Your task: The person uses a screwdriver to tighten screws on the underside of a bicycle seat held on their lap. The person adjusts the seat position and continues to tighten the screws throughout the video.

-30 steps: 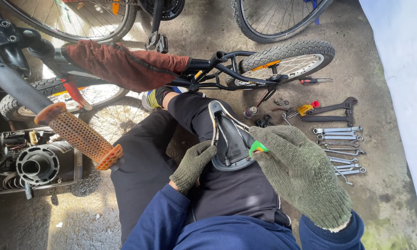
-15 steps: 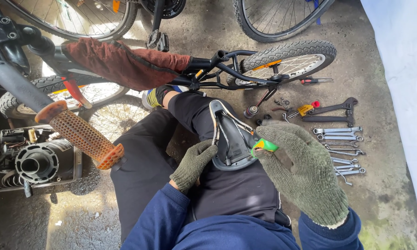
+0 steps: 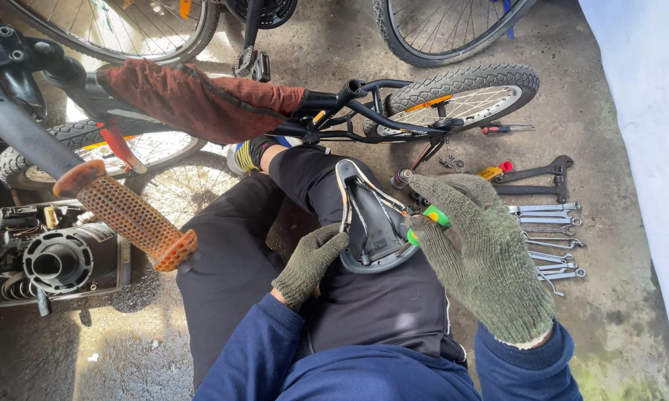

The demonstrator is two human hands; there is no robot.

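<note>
An upturned bicycle saddle [image 3: 371, 226] is rested on the right thigh, underside and rails facing up. Its left edge is gripped by the gloved left hand [image 3: 312, 261], fingers closed around the rim. A green-handled tool [image 3: 425, 224] is held in the gloved right hand [image 3: 483, 252], fingers curled about the handle at the saddle's right edge. A row of spanners [image 3: 549, 238] is laid on the concrete floor [image 3: 616, 312] to the right. A small bicycle [image 3: 394, 111] is lying ahead, with a reddish cloth [image 3: 193, 100] draped over it.
</note>
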